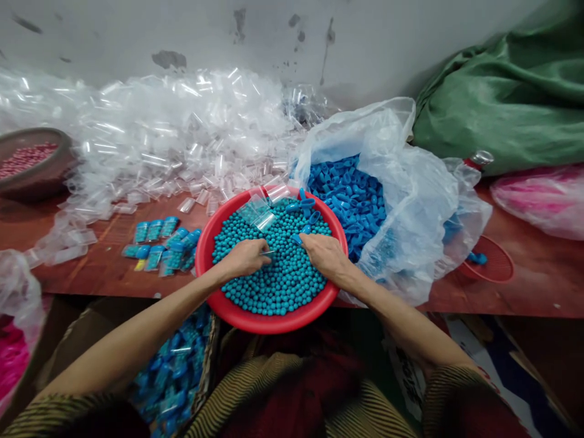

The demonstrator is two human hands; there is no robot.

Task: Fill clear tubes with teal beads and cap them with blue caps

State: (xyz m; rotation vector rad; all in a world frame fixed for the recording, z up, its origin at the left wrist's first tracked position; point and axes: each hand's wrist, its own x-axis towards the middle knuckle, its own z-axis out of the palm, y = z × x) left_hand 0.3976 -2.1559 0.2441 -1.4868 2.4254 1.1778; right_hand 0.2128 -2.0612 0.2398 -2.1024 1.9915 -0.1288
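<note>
A red round basin point(214, 234) full of small teal balls point(283, 280) sits at the table's front edge. My left hand point(246, 257) rests in the balls, its fingers closed on a small clear tube point(268, 252). My right hand point(325, 252) lies in the balls beside it, fingers curled down among them and near a blue cap point(297, 239). Loose clear tubes point(258, 210) and a few blue caps lie at the basin's far rim.
A clear bag of blue caps point(356, 198) stands right of the basin. A heap of clear tubes point(159, 134) covers the back left. Filled blue tubes point(162, 243) lie left of the basin, more fill a box point(176, 371) below. Brown bowl point(41, 176), green sack point(502, 97).
</note>
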